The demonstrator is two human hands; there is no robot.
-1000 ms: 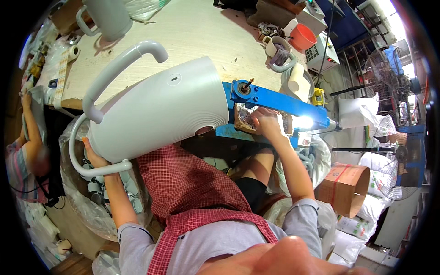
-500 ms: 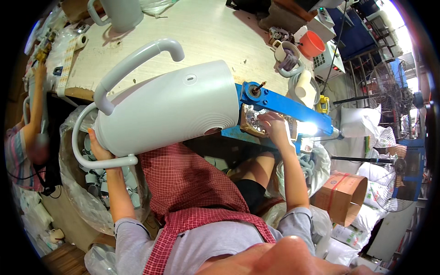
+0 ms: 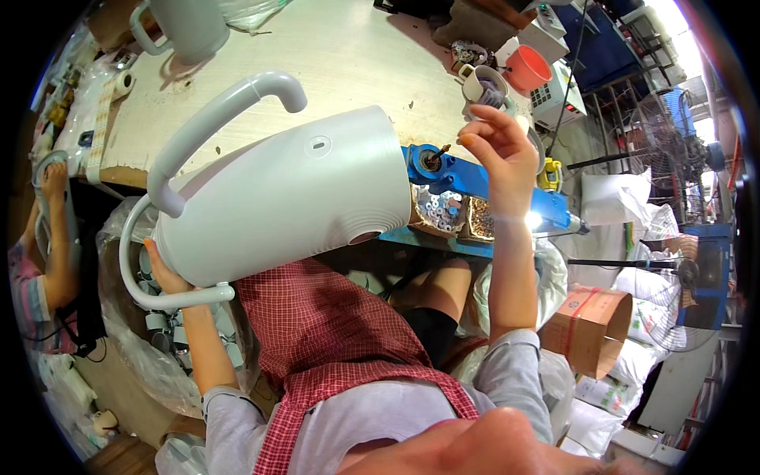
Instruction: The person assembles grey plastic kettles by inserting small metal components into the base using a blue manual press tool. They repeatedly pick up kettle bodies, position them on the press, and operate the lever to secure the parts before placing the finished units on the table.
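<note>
A large pale-grey jug body [image 3: 277,198] lies on its side, its right end against a blue metal arm [image 3: 467,178]. One thick curved handle [image 3: 226,123] rises from its far side; a thinner loop handle [image 3: 131,261] bends round its left end. My left hand [image 3: 165,273] grips that left end, the palm partly hidden by the jug and loop. Above the blue arm, my right hand [image 3: 507,154] is raised with thumb and fingers drawn together; anything between them is too small to make out. Beneath the arm sit a box of washers [image 3: 440,210] and a box of small brass-coloured parts [image 3: 480,215].
An upright post [image 3: 435,157] sticks up from the blue arm. Behind it stand a cream mug [image 3: 483,83] and a red cup [image 3: 527,67]. Another grey jug [image 3: 190,28] stands at the far left. Below are a bag of grey parts [image 3: 158,340] and a cardboard box [image 3: 586,328].
My right hand has lifted out of the washer box and moved up past the blue arm. My left hand stays on the jug. The whole view has shifted slightly.
</note>
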